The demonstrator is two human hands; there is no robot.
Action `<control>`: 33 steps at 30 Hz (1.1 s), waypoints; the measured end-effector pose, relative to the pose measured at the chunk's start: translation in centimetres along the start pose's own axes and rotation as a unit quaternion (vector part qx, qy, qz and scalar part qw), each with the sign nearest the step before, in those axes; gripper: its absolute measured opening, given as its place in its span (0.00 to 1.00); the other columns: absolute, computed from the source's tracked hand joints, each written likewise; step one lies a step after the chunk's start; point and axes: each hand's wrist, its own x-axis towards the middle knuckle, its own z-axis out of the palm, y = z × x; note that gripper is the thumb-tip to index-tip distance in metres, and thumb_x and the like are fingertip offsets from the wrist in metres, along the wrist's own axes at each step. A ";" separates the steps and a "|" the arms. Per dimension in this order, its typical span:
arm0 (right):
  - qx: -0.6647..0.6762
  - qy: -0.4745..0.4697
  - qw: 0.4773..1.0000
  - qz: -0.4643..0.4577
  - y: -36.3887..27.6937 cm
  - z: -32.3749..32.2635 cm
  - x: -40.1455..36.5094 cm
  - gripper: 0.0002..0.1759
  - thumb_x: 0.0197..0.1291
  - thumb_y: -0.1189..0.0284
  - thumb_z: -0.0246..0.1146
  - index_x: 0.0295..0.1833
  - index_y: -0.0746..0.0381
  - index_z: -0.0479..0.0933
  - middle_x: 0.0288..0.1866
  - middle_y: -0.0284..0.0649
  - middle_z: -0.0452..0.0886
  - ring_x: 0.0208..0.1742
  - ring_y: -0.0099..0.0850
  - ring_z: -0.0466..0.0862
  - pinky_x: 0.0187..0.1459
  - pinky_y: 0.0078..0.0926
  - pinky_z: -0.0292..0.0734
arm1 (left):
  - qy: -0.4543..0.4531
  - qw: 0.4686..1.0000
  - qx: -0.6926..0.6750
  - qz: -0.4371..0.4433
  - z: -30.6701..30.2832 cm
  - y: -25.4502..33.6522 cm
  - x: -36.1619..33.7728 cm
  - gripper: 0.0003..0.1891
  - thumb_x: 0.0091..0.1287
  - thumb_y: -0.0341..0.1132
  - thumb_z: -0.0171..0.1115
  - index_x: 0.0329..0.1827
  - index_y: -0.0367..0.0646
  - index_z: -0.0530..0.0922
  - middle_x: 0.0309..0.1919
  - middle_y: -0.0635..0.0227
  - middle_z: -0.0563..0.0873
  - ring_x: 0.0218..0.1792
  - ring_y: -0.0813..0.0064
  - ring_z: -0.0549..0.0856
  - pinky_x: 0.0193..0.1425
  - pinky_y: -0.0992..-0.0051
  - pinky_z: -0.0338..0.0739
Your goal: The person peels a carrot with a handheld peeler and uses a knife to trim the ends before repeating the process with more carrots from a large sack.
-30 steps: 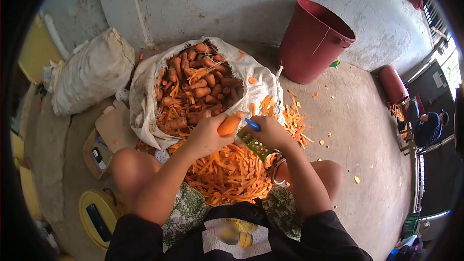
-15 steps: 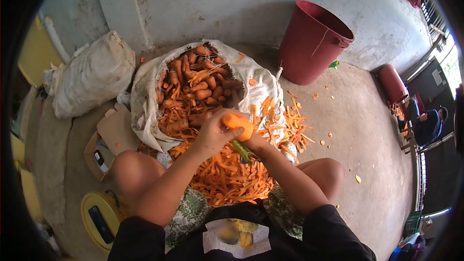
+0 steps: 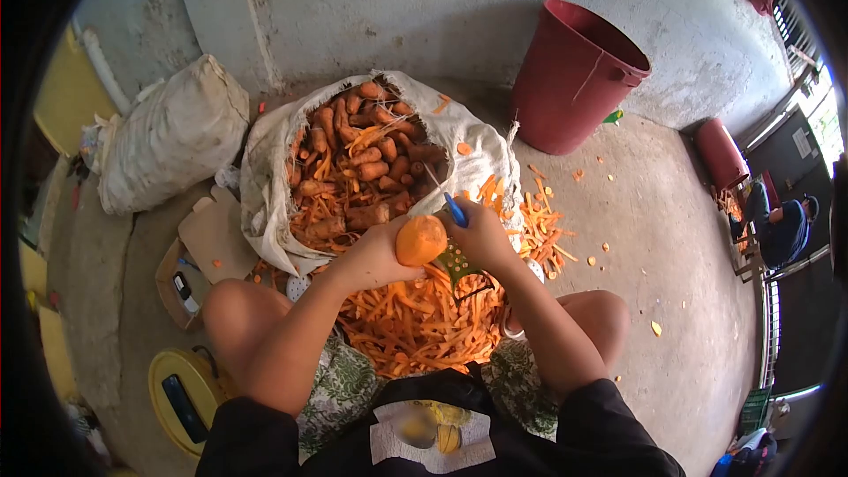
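Observation:
My left hand [image 3: 375, 258] is closed round a thick peeled carrot [image 3: 421, 240], its blunt end turned up toward me. Right beside it, my right hand [image 3: 484, 234] grips a blue-handled tool [image 3: 455, 210]; the handle's end sticks out above the fingers. A flat green piece with orange specks [image 3: 458, 268] shows below that hand, and I cannot tell whether it belongs to the tool. Under both hands lies a heap of carrot peelings [image 3: 415, 322], between my legs. Just beyond, an open white sack [image 3: 265, 155] holds many unpeeled carrots [image 3: 362, 159] and some peelings.
A tall red bin [image 3: 565, 79] stands by the wall. At left are a full white sack [image 3: 172, 141], an open cardboard box [image 3: 216, 238] and a yellow lid [image 3: 159, 389] with a phone on it. Peelings scatter right of the sack. A person [image 3: 782, 225] sits far right.
The carrot has turned from lying sideways to end-up and sits slightly lower left. My right hand has come up from beneath it to its right side, bringing the blue handle into view.

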 end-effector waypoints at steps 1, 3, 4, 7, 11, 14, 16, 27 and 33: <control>-0.025 -0.007 1.000 -0.016 -0.2 -0.5 -0.2 0.11 0.55 0.66 0.59 0.34 0.65 0.74 0.18 0.37 0.72 0.21 0.25 0.71 0.26 0.25 0.67 | -0.002 1.000 -0.001 0.000 0.3 -0.6 0.3 0.27 0.46 0.32 0.67 0.51 0.39 0.69 0.40 0.60 0.80 0.42 0.70 0.79 0.46 0.73 0.71; -0.050 -0.012 0.998 -0.032 -0.7 -1.4 -0.7 0.10 0.54 0.67 0.59 0.36 0.64 0.74 0.19 0.40 0.73 0.21 0.27 0.73 0.27 0.27 0.68 | 0.068 0.994 -0.079 0.012 0.7 -1.7 0.9 0.24 0.46 0.29 0.66 0.49 0.39 0.70 0.38 0.65 0.79 0.40 0.74 0.78 0.46 0.75 0.71; -0.094 -0.032 0.994 -0.044 -0.9 -1.7 -1.0 0.10 0.53 0.67 0.59 0.35 0.63 0.75 0.21 0.44 0.74 0.23 0.35 0.75 0.29 0.31 0.69 | 0.068 0.994 -0.079 0.013 0.6 -1.4 1.0 0.24 0.46 0.29 0.66 0.49 0.39 0.70 0.38 0.65 0.79 0.40 0.74 0.78 0.46 0.75 0.71; -0.143 -0.057 0.986 -0.070 -0.7 -1.8 -1.6 0.10 0.52 0.67 0.60 0.37 0.62 0.75 0.23 0.46 0.76 0.25 0.40 0.77 0.31 0.33 0.70 | 0.084 0.990 -0.110 0.009 0.2 -1.0 1.1 0.23 0.46 0.28 0.65 0.48 0.40 0.71 0.37 0.69 0.78 0.39 0.77 0.77 0.46 0.77 0.70; -0.136 -0.042 0.983 -0.119 -0.2 -1.6 -1.9 0.10 0.51 0.69 0.60 0.39 0.61 0.76 0.23 0.46 0.77 0.24 0.38 0.77 0.30 0.32 0.71 | 0.036 0.986 -0.161 -0.012 0.3 -1.5 1.2 0.22 0.46 0.26 0.64 0.47 0.40 0.72 0.37 0.71 0.78 0.39 0.79 0.76 0.45 0.78 0.70; -0.155 -0.033 0.980 -0.117 -0.4 -1.8 -2.3 0.10 0.50 0.70 0.61 0.38 0.61 0.75 0.22 0.45 0.76 0.24 0.40 0.78 0.29 0.33 0.71 | 0.015 0.979 -0.201 -0.021 0.3 -1.5 1.4 0.20 0.47 0.26 0.64 0.46 0.40 0.72 0.36 0.72 0.78 0.37 0.80 0.77 0.42 0.79 0.71; -0.173 -0.033 0.977 -0.122 -0.2 -1.9 -2.4 0.09 0.49 0.70 0.61 0.37 0.61 0.75 0.22 0.45 0.76 0.24 0.41 0.78 0.29 0.33 0.71 | 0.004 0.974 -0.225 -0.034 0.4 -1.4 1.4 0.20 0.47 0.25 0.63 0.45 0.40 0.72 0.34 0.72 0.78 0.35 0.82 0.77 0.39 0.80 0.72; -0.183 -0.002 0.979 -0.092 1.3 -1.6 -1.9 0.09 0.44 0.74 0.60 0.35 0.62 0.74 0.22 0.47 0.76 0.25 0.44 0.77 0.29 0.35 0.71 | -0.045 0.964 -0.260 -0.016 1.2 -0.4 0.7 0.19 0.49 0.24 0.60 0.47 0.39 0.70 0.25 0.72 0.77 0.20 0.84 0.76 0.19 0.82 0.70; -0.185 -0.028 0.977 -0.099 1.9 -1.6 -1.8 0.10 0.43 0.75 0.59 0.35 0.63 0.73 0.24 0.50 0.76 0.27 0.46 0.77 0.30 0.34 0.71 | -0.099 0.954 -0.279 -0.056 0.3 0.6 0.7 0.21 0.49 0.24 0.60 0.48 0.39 0.69 0.23 0.71 0.76 0.17 0.84 0.74 0.19 0.83 0.69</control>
